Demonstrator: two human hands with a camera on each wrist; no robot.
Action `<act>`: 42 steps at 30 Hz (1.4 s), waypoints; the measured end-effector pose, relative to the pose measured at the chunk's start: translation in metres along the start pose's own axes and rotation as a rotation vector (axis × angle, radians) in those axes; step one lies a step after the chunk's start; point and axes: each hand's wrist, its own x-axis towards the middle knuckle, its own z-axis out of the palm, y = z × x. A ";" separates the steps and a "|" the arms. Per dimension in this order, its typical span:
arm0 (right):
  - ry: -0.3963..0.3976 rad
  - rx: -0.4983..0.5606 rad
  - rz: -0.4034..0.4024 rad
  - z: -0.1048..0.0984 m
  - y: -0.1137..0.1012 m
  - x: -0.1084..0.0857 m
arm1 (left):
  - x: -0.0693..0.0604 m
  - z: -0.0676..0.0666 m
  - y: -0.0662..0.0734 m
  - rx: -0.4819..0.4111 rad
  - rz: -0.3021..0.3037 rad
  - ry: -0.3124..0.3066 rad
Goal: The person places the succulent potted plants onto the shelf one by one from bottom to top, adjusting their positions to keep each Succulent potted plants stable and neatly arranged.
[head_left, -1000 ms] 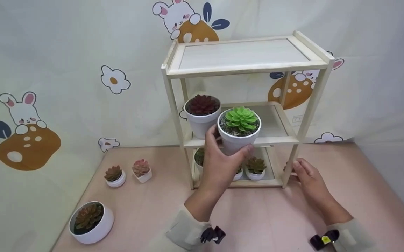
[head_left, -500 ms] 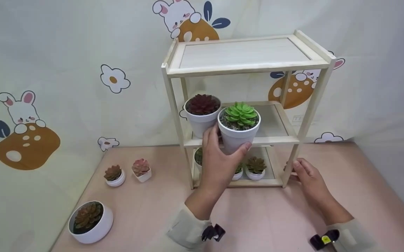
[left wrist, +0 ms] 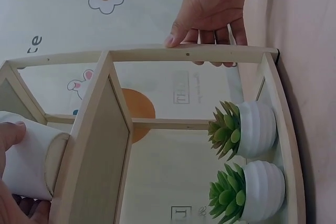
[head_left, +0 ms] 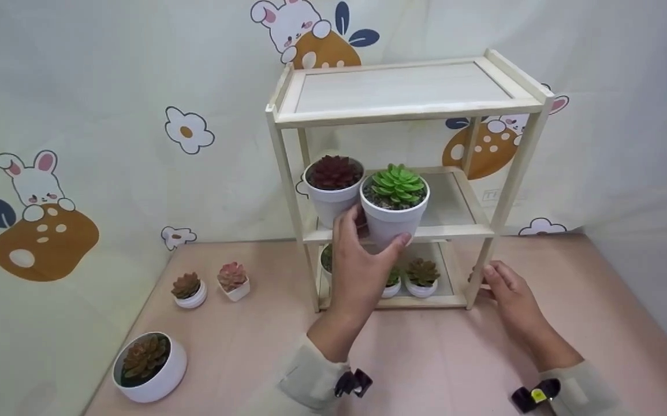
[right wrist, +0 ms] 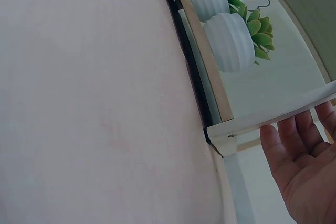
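Note:
My left hand grips a white pot with a bright green succulent, upright at the front of the wooden rack's middle shelf. In the left wrist view the white pot's base is close to the shelf's front edge; I cannot tell if they touch. Beside it on that shelf stands a dark red succulent in a white pot. My right hand holds the rack's front right post low down, thumb on one side and fingers on the other.
The bottom shelf holds small potted succulents, partly hidden by my left hand. On the table at left are a small round-potted succulent, a pink one in a square pot and a wide white bowl planter. A printed curtain hangs behind.
My left hand has raised the green succulent's pot slightly and moved it a little toward the middle shelf. The right hand stays on the post.

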 end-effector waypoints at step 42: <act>0.005 0.031 -0.006 0.002 -0.002 0.000 | 0.016 0.009 -0.008 0.165 0.173 0.037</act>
